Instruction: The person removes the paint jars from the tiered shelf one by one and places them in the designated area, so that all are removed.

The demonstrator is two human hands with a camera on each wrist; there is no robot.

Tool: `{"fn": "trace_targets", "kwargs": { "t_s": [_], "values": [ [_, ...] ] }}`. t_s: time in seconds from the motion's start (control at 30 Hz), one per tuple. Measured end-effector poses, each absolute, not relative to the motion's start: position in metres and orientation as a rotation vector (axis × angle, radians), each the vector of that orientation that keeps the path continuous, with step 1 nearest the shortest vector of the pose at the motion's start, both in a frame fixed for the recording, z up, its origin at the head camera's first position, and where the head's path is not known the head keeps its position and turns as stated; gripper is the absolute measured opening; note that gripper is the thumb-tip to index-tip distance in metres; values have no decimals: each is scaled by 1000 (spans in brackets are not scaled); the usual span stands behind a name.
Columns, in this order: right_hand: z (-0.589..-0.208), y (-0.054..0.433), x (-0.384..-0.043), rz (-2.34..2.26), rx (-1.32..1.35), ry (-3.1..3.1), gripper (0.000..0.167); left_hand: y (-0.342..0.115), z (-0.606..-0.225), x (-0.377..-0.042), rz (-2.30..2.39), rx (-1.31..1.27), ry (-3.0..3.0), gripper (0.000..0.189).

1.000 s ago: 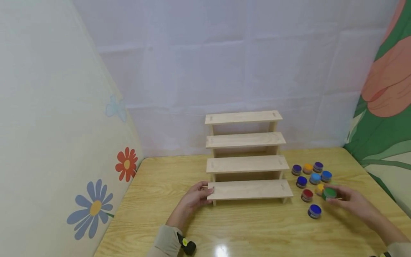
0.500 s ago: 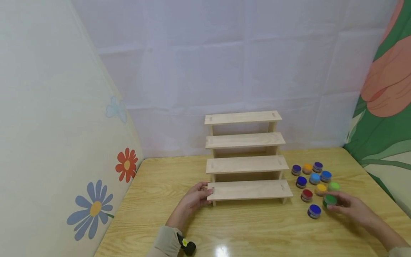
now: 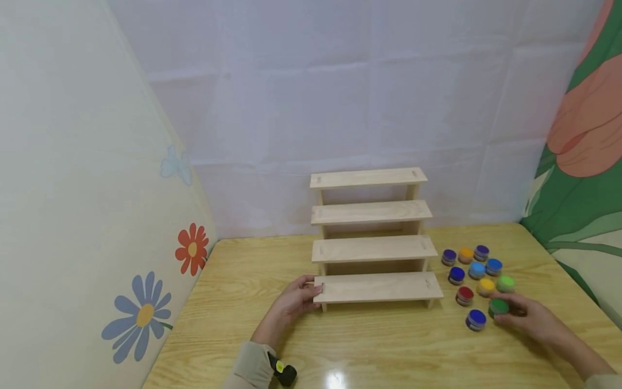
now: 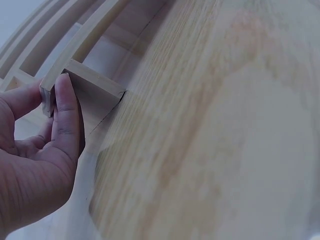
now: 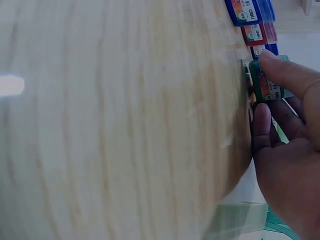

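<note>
A pale wooden stepped rack [image 3: 379,287] with several shelves stands on the table. My left hand [image 3: 292,303] pinches the left end of its lowest shelf; in the left wrist view the thumb and fingers of the left hand [image 4: 47,150] grip that board's edge from both faces. To the right, my right hand [image 3: 536,321] holds a small green-lidded paint jar [image 3: 498,306] between thumb and fingers, at table level. The right wrist view shows the same green jar [image 5: 267,82] pinched in the right hand [image 5: 290,130], its label towards the camera.
Several more paint jars stand in a loose group right of the rack, among them a blue one [image 3: 475,320], a red one [image 3: 464,295], a yellow one [image 3: 486,287] and a light green one [image 3: 505,283]. A white cloth [image 3: 340,108] hangs behind the table [image 3: 252,265].
My right hand has brought the green jar down towards the table's front, beside the front blue jar, uncovering the yellow and light green jars. My left hand stays on the rack.
</note>
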State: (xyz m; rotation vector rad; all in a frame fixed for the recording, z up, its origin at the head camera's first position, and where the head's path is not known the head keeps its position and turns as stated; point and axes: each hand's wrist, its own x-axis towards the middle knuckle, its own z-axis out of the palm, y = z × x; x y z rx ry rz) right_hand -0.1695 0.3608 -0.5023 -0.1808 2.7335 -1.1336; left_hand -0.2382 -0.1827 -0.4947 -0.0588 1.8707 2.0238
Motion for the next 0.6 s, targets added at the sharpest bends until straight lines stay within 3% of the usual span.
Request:
{"fn": "trace_targets", "kwargs": {
  "t_s": [0.37, 0.6],
  "values": [
    [-501, 360, -167, -1163, -190, 2715, 58, -185, -490, -240, 2001, -40, 1879, 45],
    [-487, 362, -171, -1108, -255, 2752, 51, -186, -486, -238, 1965, -12, 1915, 47]
  ]
}}
